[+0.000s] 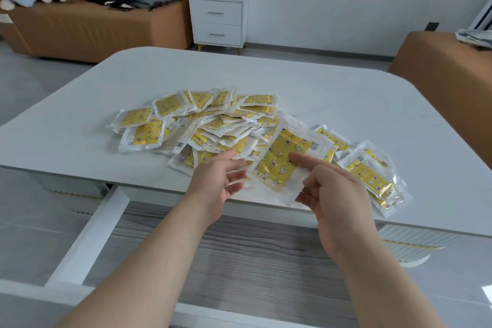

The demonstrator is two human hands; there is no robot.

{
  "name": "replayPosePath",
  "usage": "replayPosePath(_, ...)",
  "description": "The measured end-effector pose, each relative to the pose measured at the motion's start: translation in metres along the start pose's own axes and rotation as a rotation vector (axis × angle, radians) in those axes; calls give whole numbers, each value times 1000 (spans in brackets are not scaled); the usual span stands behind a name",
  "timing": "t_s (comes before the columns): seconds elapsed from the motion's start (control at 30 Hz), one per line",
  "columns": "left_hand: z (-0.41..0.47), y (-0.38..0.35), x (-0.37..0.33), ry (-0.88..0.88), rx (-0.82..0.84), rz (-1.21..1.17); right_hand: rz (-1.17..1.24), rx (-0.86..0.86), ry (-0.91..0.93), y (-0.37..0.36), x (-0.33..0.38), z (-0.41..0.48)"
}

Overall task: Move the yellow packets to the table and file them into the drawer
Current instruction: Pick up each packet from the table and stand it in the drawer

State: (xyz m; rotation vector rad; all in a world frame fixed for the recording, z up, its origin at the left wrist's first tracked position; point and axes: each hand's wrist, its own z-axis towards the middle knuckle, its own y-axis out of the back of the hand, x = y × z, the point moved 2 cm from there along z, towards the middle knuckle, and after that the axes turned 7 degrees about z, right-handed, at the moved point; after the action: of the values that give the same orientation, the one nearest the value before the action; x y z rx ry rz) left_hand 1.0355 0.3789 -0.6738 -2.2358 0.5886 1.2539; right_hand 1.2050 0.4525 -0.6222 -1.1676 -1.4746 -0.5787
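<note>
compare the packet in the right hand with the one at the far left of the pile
The held packet is pinched by the right hand; the far-left packet is untouched. The held packet tilts above the table; the far-left packet lies flat on it. Both are yellow-patterned with clear edges.

- Bright, cool, even light right across the room; shadows stay soft.
- A band of shade sits under the near edge of the table [80, 141].
- There's white glare on the glossy floor [479, 294], lower right.
- Motion blur smears the fingertips of the left hand [215, 181] and right hand [335, 194].
- The yellow packet [287, 160] between them looks slightly soft.
- Wide-angle bend: the table's edges bow, and the corners stretch.
</note>
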Motion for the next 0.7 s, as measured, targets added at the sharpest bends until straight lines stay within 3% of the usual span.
replayPosePath(0.17, -5, 0, 1, 17, -60, -69, -104, -3, 65, 6, 1, -3)
replayPosePath(0.3, -10, 5, 4, 52, -211, -157, -135, -70, 60, 11, -2, -5)
replayPosePath(0.43, -16, 18, 7, -29, -367, -98, -105, -143, -16, 13, -5, -5)
replayPosePath(0.57, -23, 32, 5, -17, -399, -98, -60, -97, -75, 15, -7, -6)
replayPosePath(0.7, -33, 35, -2, -49, -400, 21, -189, 0, -123, 23, -7, -9)
